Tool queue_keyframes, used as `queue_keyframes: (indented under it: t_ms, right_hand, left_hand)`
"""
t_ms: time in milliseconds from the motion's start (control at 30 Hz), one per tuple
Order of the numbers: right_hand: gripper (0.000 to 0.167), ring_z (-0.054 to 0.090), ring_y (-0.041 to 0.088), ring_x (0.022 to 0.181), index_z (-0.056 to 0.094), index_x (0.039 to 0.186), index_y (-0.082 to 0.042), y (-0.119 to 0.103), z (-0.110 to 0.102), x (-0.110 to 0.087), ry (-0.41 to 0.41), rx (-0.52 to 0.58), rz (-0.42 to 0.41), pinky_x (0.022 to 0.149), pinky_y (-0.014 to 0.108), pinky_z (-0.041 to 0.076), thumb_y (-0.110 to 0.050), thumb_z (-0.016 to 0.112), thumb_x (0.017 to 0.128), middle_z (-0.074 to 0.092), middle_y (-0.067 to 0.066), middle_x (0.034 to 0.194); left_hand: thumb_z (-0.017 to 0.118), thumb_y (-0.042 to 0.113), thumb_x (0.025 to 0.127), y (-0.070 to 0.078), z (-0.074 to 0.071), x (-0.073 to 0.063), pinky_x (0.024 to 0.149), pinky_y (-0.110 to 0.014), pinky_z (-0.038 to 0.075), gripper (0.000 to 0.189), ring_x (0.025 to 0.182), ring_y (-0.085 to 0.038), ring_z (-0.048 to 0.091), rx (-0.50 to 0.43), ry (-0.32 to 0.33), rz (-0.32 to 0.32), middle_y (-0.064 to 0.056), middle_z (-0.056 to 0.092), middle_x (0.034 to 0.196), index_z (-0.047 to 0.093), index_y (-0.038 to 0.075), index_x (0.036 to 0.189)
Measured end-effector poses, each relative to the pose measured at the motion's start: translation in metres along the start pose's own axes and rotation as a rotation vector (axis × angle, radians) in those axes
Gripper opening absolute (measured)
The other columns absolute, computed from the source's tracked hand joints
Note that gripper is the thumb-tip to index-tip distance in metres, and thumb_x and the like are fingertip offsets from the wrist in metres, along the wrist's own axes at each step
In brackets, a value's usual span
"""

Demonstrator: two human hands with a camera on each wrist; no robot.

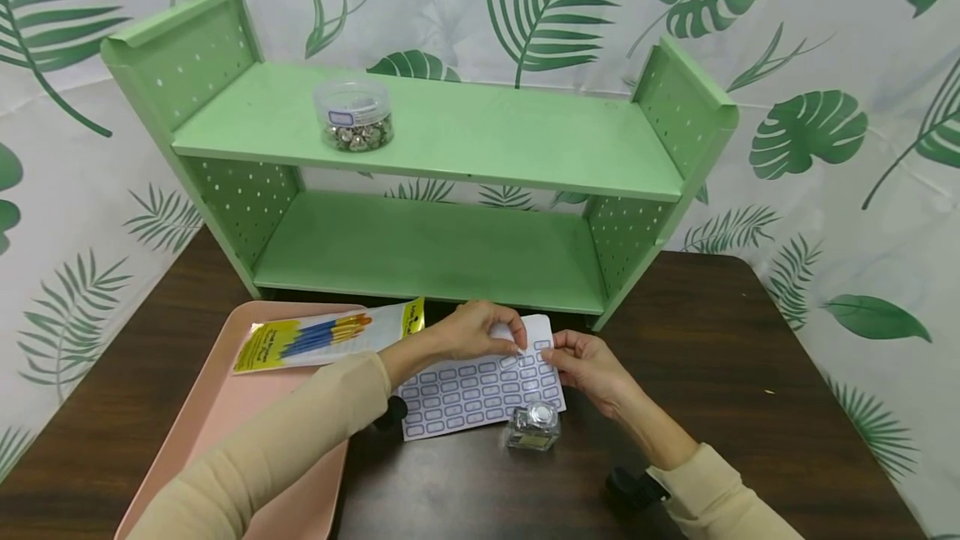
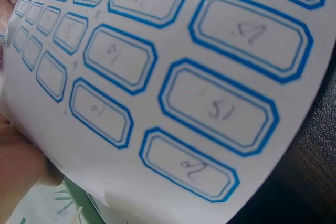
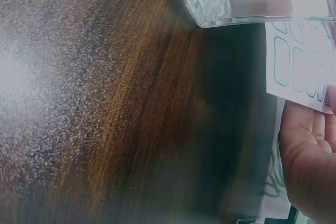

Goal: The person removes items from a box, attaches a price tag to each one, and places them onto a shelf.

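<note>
A white sheet of blue-bordered sticker labels [image 1: 471,390] is held up at a tilt over the table, with small handwritten marks on its labels [image 2: 218,103]. My left hand [image 1: 480,330] reaches across the sheet's upper right part, thumb and index finger pinching a small white label. At the sheet's right edge my right hand [image 1: 592,367] grips the paper between thumb and fingers; the right wrist view shows that hand [image 3: 310,156] beneath the sheet's corner. In front of the sheet's lower edge stands a small clear glass bottle [image 1: 534,427], its side close by in the right wrist view.
A pink tray [image 1: 225,407] lies at left, with a yellow-and-clear packet of blue-handled brushes [image 1: 322,338] across its far end. Behind stands a green two-tier shelf [image 1: 480,132], bearing a round clear jar [image 1: 354,117] of small metallic pieces. The dark wooden table [image 1: 750,357] extends to the right.
</note>
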State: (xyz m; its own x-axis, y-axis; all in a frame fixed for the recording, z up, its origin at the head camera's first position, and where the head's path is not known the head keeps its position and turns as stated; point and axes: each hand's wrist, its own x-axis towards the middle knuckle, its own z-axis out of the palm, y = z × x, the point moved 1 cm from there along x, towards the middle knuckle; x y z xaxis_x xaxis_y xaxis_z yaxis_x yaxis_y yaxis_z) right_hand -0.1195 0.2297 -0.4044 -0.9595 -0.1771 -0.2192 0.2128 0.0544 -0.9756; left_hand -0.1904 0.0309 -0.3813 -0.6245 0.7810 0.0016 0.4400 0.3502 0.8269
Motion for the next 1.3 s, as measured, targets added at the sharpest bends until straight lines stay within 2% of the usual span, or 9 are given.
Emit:
queue_keyframes:
  t_ms: [367,667,900,1133,1300]
  right_hand:
    - [0.015,0.062,0.007,0.074,0.051,0.1,0.01,0.0002,0.0006,0.0004,0.046,-0.054,-0.006,0.067,0.024,0.053,-0.002,0.054,0.092,0.063,-0.003,0.08]
    - [0.015,0.063,0.008,0.074,0.051,0.101,0.01,0.0024,0.0007,0.0015,0.075,-0.095,0.01,0.067,0.025,0.054,-0.002,0.054,0.092,0.063,-0.002,0.08]
    - [0.015,0.063,0.008,0.074,0.051,0.1,0.01,0.0026,0.0015,0.0013,0.067,-0.086,0.008,0.067,0.025,0.054,-0.002,0.054,0.091,0.063,-0.001,0.081]
    - [0.014,0.063,0.008,0.074,0.052,0.1,0.009,0.003,0.0015,0.0013,0.071,-0.083,0.012,0.067,0.025,0.054,-0.002,0.054,0.091,0.064,-0.002,0.08]
    - [0.015,0.063,0.008,0.074,0.051,0.101,0.01,0.0027,0.0009,0.0006,0.07,-0.084,0.013,0.067,0.025,0.054,-0.002,0.054,0.092,0.064,-0.001,0.081]
  left_hand:
    - [0.068,0.006,0.084,-0.0029,-0.0004,0.0003,0.091,-0.03,0.041,0.008,0.096,-0.009,0.055,-0.019,-0.003,0.04,0.003,0.068,0.095,0.066,0.013,0.087]
    - [0.065,0.007,0.087,-0.001,-0.0017,0.0002,0.078,-0.021,0.044,0.005,0.087,-0.008,0.055,-0.032,0.003,0.048,-0.002,0.066,0.099,0.064,0.012,0.089]
    - [0.067,0.008,0.085,-0.0006,0.0001,0.0004,0.072,-0.022,0.045,0.007,0.081,-0.009,0.054,0.001,0.017,0.008,-0.001,0.066,0.1,0.063,0.014,0.088]
    - [0.068,0.012,0.086,0.0006,0.0003,-0.0002,0.072,-0.023,0.039,0.007,0.075,-0.009,0.051,0.031,0.028,0.021,0.001,0.066,0.097,0.062,0.015,0.088]
    - [0.066,0.013,0.087,0.0016,-0.001,-0.0006,0.068,-0.021,0.042,0.006,0.072,-0.008,0.052,0.018,0.011,0.026,0.002,0.064,0.094,0.06,0.014,0.09]
